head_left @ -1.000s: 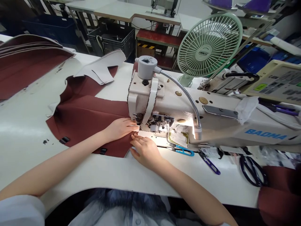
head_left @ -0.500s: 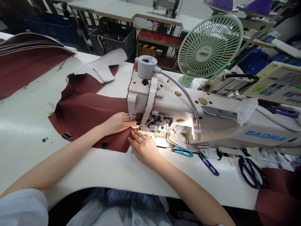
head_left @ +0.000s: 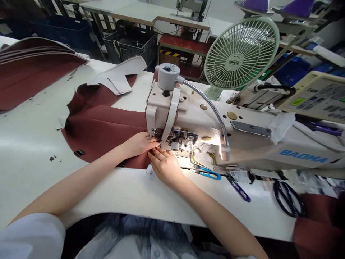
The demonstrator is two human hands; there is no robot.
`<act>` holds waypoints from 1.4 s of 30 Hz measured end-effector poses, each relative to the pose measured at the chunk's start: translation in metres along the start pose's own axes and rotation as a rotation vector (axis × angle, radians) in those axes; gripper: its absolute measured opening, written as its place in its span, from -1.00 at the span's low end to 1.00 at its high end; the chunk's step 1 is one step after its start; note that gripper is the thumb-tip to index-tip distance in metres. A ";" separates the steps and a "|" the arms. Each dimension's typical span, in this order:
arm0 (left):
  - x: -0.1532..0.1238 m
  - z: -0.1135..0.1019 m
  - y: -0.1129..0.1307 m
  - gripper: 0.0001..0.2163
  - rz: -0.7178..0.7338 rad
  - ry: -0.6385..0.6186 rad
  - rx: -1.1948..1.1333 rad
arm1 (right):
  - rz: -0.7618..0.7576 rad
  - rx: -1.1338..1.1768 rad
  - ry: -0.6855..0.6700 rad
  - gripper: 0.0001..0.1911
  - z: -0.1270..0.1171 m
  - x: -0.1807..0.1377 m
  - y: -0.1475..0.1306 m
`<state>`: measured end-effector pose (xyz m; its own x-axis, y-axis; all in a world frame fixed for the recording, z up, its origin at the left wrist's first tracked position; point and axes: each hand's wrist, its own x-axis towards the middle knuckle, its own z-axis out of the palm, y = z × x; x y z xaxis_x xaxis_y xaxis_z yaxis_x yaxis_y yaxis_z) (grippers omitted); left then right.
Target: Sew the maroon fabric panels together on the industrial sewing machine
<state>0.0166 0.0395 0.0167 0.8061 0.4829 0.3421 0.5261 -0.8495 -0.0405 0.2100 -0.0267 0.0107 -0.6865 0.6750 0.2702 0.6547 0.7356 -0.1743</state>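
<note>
A maroon fabric panel [head_left: 107, 126] lies on the white table, its right end under the head of a sewing machine [head_left: 188, 111]. My left hand [head_left: 138, 144] rests flat on the panel just left of the needle area, fingers stretched toward it. Pressed on the panel's right edge, my right hand [head_left: 167, 165] has its fingers extended and slightly apart. The fingertips of both hands nearly meet by the presser foot, and the needle itself is hidden. Near the panel's front edge sits a small black clip-like piece [head_left: 79, 153]; a second is partly covered by my left forearm.
Blue thread snips [head_left: 210, 173], purple snips [head_left: 239, 189] and black-handled scissors [head_left: 288, 199] lie right of my hands. A lit gooseneck lamp [head_left: 207, 99] arches over the machine. Behind stands a green fan [head_left: 241, 54]. Stacked maroon panels [head_left: 35, 75] lie at the left.
The maroon panel has shifted a little to the right and away from me. My left hand has slid right with it, closer to my right hand.
</note>
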 end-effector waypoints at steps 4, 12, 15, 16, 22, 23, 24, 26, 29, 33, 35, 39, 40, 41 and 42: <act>-0.005 -0.005 -0.010 -0.77 -0.055 0.094 -0.084 | -0.026 0.027 -0.026 -0.60 -0.001 -0.004 -0.005; -0.009 -0.006 -0.020 -0.76 0.027 0.017 -0.146 | -0.017 -0.017 -0.077 -0.57 -0.001 -0.003 -0.007; -0.004 -0.008 -0.017 -0.79 0.034 -0.011 -0.079 | 0.008 -0.017 -0.077 -0.56 -0.001 -0.002 -0.005; -0.003 -0.009 -0.016 -0.79 0.036 -0.007 -0.066 | 0.013 -0.011 -0.078 -0.56 -0.002 -0.001 -0.005; -0.003 -0.012 -0.015 -0.80 0.018 -0.019 -0.031 | 0.013 0.020 -0.088 -0.52 -0.001 -0.004 -0.010; -0.002 -0.012 -0.014 -0.81 0.014 -0.026 -0.029 | 0.012 0.019 -0.091 -0.52 -0.001 -0.004 -0.011; -0.001 -0.012 -0.013 -0.81 0.011 -0.034 -0.027 | 0.014 0.017 -0.094 -0.52 0.000 -0.004 -0.010; 0.001 -0.011 -0.008 -0.83 -0.001 -0.049 -0.021 | 0.028 0.014 -0.097 -0.52 0.002 -0.003 -0.010; 0.004 -0.007 -0.003 -0.85 -0.021 -0.054 0.019 | 0.061 0.022 -0.105 -0.51 0.003 -0.001 -0.008; 0.001 -0.002 -0.003 -0.82 -0.034 0.018 0.022 | 0.073 0.028 -0.127 -0.49 0.000 -0.001 -0.009; -0.003 -0.001 -0.007 -0.81 -0.049 0.065 -0.004 | 0.066 0.030 -0.127 -0.48 -0.001 -0.001 -0.010; -0.010 -0.001 -0.015 -0.80 -0.094 0.115 -0.027 | 0.038 0.039 -0.122 -0.50 -0.001 -0.003 -0.014; -0.010 -0.001 -0.017 -0.79 -0.089 0.112 -0.040 | 0.034 0.038 -0.122 -0.51 -0.001 -0.003 -0.014; -0.010 -0.002 -0.018 -0.78 -0.076 0.101 -0.054 | 0.032 0.035 -0.122 -0.51 0.000 -0.003 -0.015; -0.010 -0.002 -0.018 -0.78 -0.060 0.086 -0.064 | 0.032 0.032 -0.123 -0.51 0.000 -0.003 -0.015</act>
<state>-0.0018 0.0496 0.0161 0.7463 0.5154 0.4213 0.5519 -0.8329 0.0414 0.2023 -0.0401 0.0124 -0.7006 0.6985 0.1460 0.6675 0.7138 -0.2118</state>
